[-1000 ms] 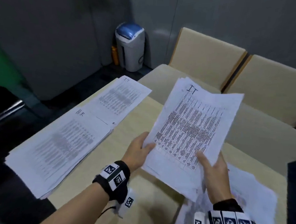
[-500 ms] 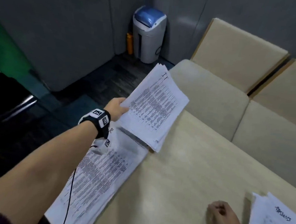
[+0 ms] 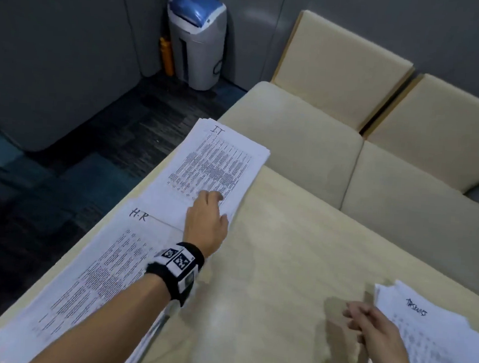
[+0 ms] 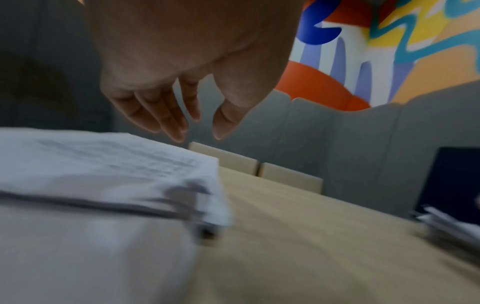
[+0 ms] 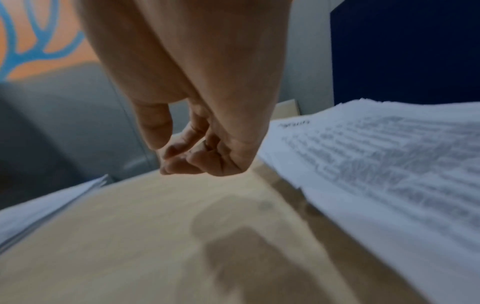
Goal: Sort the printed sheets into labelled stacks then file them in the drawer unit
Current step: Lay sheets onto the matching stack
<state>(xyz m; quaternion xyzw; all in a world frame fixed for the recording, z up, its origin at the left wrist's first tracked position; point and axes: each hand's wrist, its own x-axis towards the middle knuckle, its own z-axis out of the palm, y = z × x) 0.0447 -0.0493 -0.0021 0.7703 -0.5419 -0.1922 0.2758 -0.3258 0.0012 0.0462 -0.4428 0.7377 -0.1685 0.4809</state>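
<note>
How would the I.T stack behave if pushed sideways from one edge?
The I.T stack is loose, unbound sheets, so it would probably shear and fan out. Its far corner overhangs the table, so top sheets may slide off.

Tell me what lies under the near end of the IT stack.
The IT stack overlaps the far end of the HR stack, with table beneath. The left hand hides part of that seam.

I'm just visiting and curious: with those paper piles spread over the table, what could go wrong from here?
The I.T stack juts past the table's far corner, and the H.R stack overhangs the left edge; a nudge from the left hand hovering above could tip sheets to the floor. The I.T stack also overlaps the H.R stack, so sheets might mix. The right-hand pile looks ragged and may slide when lifted.
</note>
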